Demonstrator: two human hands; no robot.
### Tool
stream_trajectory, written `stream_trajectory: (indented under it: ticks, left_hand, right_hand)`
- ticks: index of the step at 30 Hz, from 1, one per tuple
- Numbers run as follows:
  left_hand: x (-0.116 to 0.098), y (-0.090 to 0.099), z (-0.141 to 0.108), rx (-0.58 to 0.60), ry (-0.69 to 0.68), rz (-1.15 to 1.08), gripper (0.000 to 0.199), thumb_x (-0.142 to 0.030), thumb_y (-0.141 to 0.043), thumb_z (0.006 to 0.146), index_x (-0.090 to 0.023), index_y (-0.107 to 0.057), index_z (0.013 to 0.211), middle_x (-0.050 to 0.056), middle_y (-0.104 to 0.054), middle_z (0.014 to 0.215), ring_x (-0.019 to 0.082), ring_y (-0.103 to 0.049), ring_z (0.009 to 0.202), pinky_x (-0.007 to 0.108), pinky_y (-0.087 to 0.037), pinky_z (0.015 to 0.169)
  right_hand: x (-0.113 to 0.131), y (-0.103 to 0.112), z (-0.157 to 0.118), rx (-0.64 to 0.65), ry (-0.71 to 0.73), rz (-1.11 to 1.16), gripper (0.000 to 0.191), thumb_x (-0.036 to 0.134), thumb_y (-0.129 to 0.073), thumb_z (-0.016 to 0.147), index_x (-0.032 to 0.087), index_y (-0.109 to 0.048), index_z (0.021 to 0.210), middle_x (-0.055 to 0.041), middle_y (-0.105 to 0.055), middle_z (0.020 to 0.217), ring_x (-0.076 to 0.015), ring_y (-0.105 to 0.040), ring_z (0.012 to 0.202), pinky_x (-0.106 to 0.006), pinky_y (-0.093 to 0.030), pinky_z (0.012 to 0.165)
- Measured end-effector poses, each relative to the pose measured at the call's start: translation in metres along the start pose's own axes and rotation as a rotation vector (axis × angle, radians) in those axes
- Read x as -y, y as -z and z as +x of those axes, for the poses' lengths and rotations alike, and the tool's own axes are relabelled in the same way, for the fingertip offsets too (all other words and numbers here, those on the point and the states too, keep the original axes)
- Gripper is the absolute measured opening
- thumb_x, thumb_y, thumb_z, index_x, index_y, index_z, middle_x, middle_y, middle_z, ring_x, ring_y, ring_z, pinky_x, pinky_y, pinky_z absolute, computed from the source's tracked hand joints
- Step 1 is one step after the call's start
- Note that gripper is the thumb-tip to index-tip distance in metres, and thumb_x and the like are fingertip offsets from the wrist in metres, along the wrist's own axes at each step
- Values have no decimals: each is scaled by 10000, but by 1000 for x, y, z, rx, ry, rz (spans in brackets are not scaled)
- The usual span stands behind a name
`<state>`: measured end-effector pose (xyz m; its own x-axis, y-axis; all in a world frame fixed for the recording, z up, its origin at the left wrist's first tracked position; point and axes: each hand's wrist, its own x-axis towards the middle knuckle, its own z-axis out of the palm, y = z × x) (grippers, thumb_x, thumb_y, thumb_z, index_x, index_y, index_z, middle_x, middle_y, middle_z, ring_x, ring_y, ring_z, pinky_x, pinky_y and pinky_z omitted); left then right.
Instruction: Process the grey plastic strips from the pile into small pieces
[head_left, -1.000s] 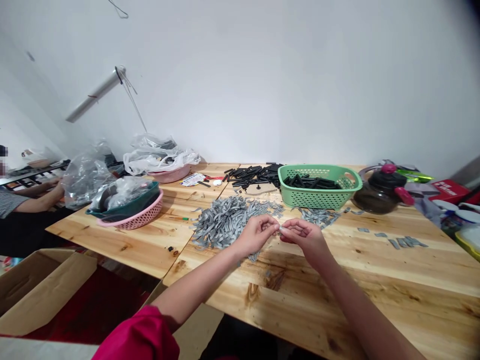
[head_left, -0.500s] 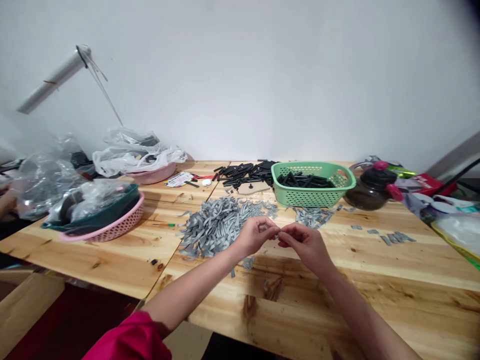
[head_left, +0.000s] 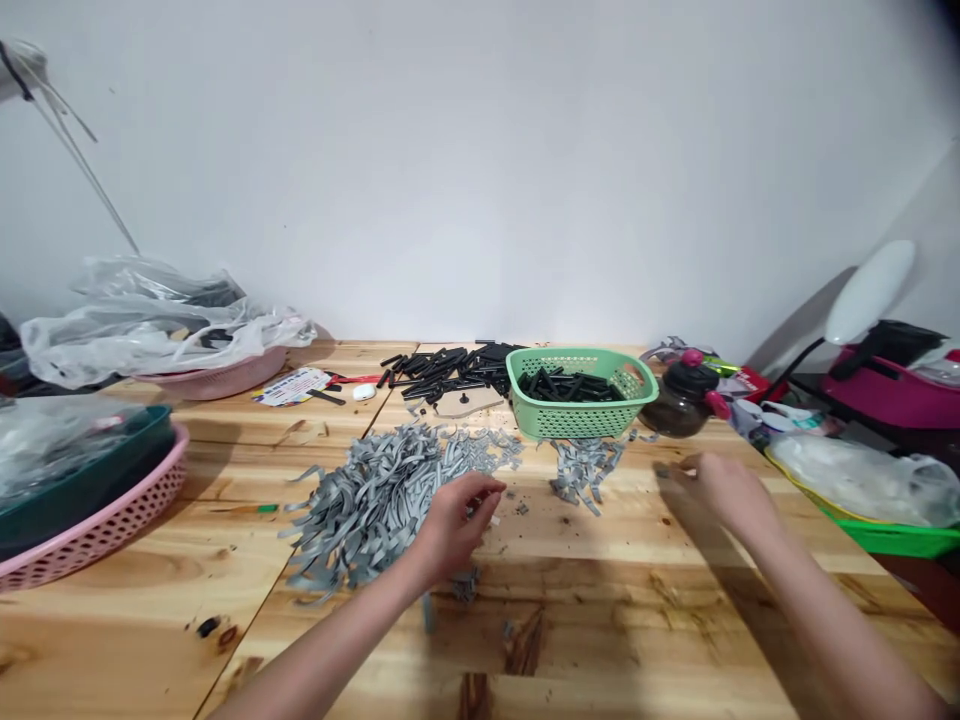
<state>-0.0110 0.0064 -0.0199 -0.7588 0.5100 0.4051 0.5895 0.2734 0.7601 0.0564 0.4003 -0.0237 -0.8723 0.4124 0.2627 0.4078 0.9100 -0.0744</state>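
Across my view spreads the pale, knotty wooden worktop (head_left: pixel 600 630). On it, the tousled heap of thin, curved grey strips (head_left: pixel 367 500) sits close to my left hand, probably for a short reach. Behind my hands stands the oval, perforated light-green plastic basket (head_left: pixel 570 421), its walls keeping short black rods (head_left: pixel 570 386) together (others lie loose to its left). My left hand (head_left: pixel 454 520) hangs at the heap's right edge, thumb and fingers curled towards each other; I cannot tell whether they pinch anything. My right hand (head_left: pixel 724 490) reaches out low, fingers stretched forward, perhaps to meet small flat work; blur hides their grip. Just beyond those fingertips is a small grey piece (head_left: pixel 661 469), apart from the heap.
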Motion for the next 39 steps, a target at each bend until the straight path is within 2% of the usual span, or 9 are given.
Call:
stream_trajectory:
  ticks: [5,10,14,20,24,26,31,35,39]
  left_hand:
    - [-4,5,-4,29,2,9,222,-261,-517,904,-159,-711,937,77,-680,885,156,-626,778,245,-465,677]
    - [-4,4,-7,53,26,9,221,-262,-523,898,-161,-719,905,75,-679,860,157,-620,764,236,-446,641]
    - [-5,1,-9,69,37,17,215,-259,-528,894,-162,-720,901,68,-679,852,140,-601,704,234,-432,620]
    - [-10,-2,-8,57,71,1,205,-261,-548,879,-165,-728,870,60,-695,830,138,-610,699,228,-436,609]
    - [-21,-7,-5,55,120,-42,190,-265,-579,856,-155,-733,841,61,-712,817,155,-637,733,236,-459,628]
    - [-27,-13,-4,51,149,-71,189,-272,-586,853,-155,-735,853,61,-721,827,165,-649,757,246,-471,649]
    - [-38,-31,-3,-50,199,-195,220,-326,-620,841,-150,-709,939,71,-721,873,158,-647,737,254,-486,651]
    - [-41,-37,-5,-89,264,-366,266,-358,-682,795,-130,-680,931,76,-697,857,145,-630,699,250,-479,635]
    - [-36,-37,-5,-118,332,-626,260,-354,-770,702,-119,-676,762,32,-637,702,113,-566,606,236,-445,589]
  right_hand:
    - [9,-18,44,105,52,-127,405,274,-436,941,149,-596,1291,-203,-686,1012,-291,-678,907,-327,-444,702]
    - [31,-27,58,130,125,-114,343,316,-467,926,147,-693,1121,-195,-680,1010,-302,-674,900,-332,-443,697]
    - [44,-32,46,127,224,-68,306,272,-467,927,110,-720,991,-196,-678,948,-273,-666,871,-311,-437,711]
    - [62,-36,9,86,329,81,309,156,-442,899,179,-711,1048,-114,-681,1055,-210,-658,878,-285,-456,773]
    - [74,-27,-16,-142,272,467,281,262,-476,892,168,-714,1010,-114,-691,1071,-238,-647,945,-344,-497,844]
    - [87,-18,-27,-152,202,763,299,344,-554,850,169,-716,1030,-121,-697,1083,-252,-656,923,-377,-532,818]
    - [133,-1,-54,241,63,1436,457,440,-774,705,175,-720,1073,-102,-728,937,-225,-685,817,-384,-581,788]
    - [167,6,-77,456,1,1673,442,396,-815,701,217,-694,1087,-53,-712,917,-171,-681,833,-299,-592,767]
    - [184,7,-92,578,-16,1814,366,364,-814,716,236,-631,1006,-17,-704,859,-152,-685,794,-281,-598,746]
